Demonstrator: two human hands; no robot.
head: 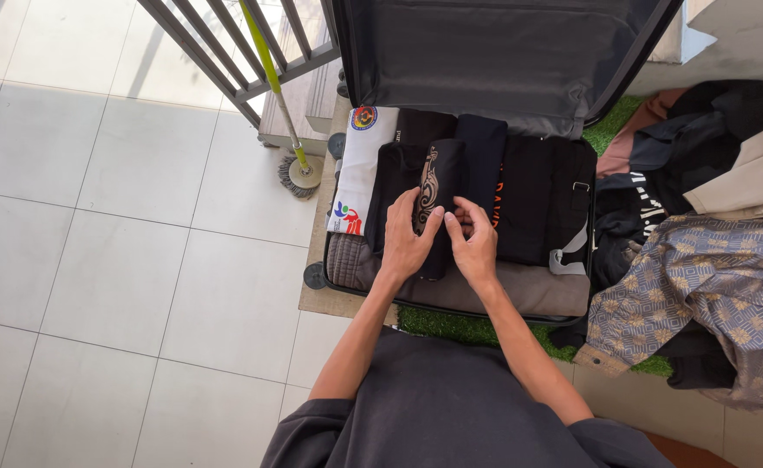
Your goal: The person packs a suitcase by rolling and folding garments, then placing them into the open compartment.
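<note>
An open dark suitcase (464,299) lies on the floor, its lid raised at the back. Folded clothes fill it: a white shirt (360,169) at the left, then several black rolled garments. My left hand (407,238) rests flat on a black rolled shirt with a pale pattern (433,169). My right hand (475,238) presses beside it, fingers curled on the same roll. A grey folded garment (529,290) lies along the near edge of the case.
A heap of loose clothes (702,260) lies to the right, with a grey patterned shirt on top. A mop with a green-yellow handle (299,173) leans by a metal railing (225,52). A green mat (451,325) sits under the case on a white tiled floor.
</note>
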